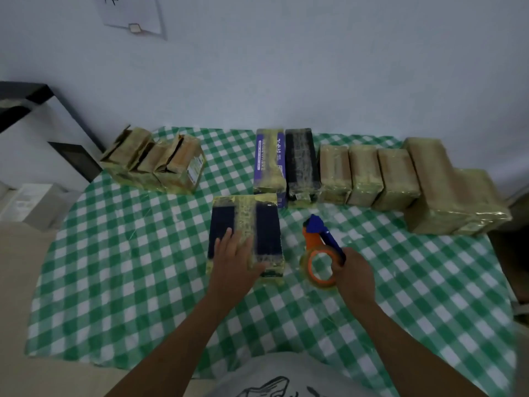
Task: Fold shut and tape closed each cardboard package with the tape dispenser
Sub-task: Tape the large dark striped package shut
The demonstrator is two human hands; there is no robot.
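a dark blue package (246, 233) lies flat at the centre of the frame on the green checked tablecloth (114, 267), a wide band of yellowish tape running down its middle. the left hand (234, 256) rests palm down on its near end, fingers spread flat, gripping nothing. just right of it, the right hand (353, 273) is closed around the blue handle of the tape dispenser (322, 247), whose orange roll touches the cloth, apart from the package. across the upper middle, a row of taped packages (366, 176) stands side by side; a cluster of packages with open flaps (154, 161) sits at the upper left.
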